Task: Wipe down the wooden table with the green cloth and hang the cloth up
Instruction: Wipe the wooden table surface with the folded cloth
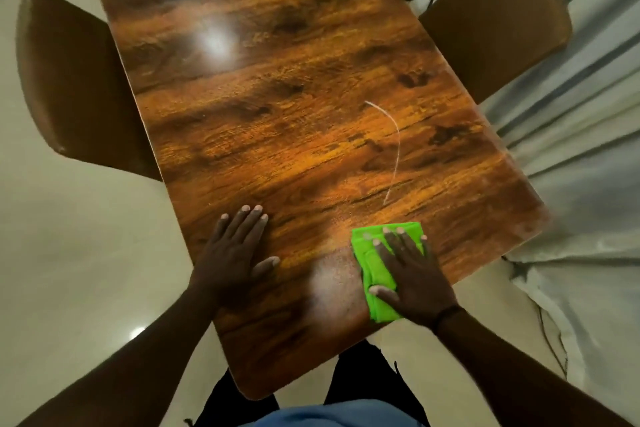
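Head view: pale glossy floor, wooden desk running away from viewer, lamp glare on top. Brown chair at desk's left side, second chair at right; grey curtain far right. Thin pale thread lying on desk beyond cloth. Left hand flat on bare desk, fingers straight, grip released. Right hand flat on folded green cloth, fingers spread, pressing it down near desk's near right edge, grip released, not clenched.
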